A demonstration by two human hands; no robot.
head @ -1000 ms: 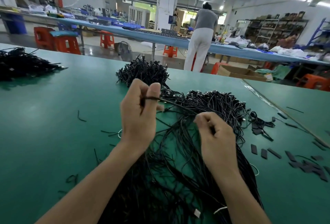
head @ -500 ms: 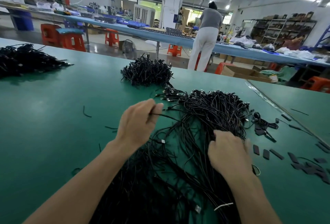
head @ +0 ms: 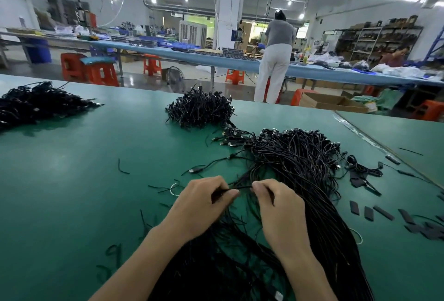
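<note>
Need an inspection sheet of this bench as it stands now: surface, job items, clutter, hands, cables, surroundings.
Surface: green table; a seam with a neighbouring table runs along the right.
Job's things: one thin black cable stretched between both hands, over the large cable bundle.
Clutter: flat black strips at right; short black offcuts at left.
Grippers: left hand and right hand each pinch the black cable, fingers curled.
Cables: two more heaps, a middle pile and a left pile, both farther away.
Surroundings: standing person at another bench, orange stools, cardboard box.
</note>
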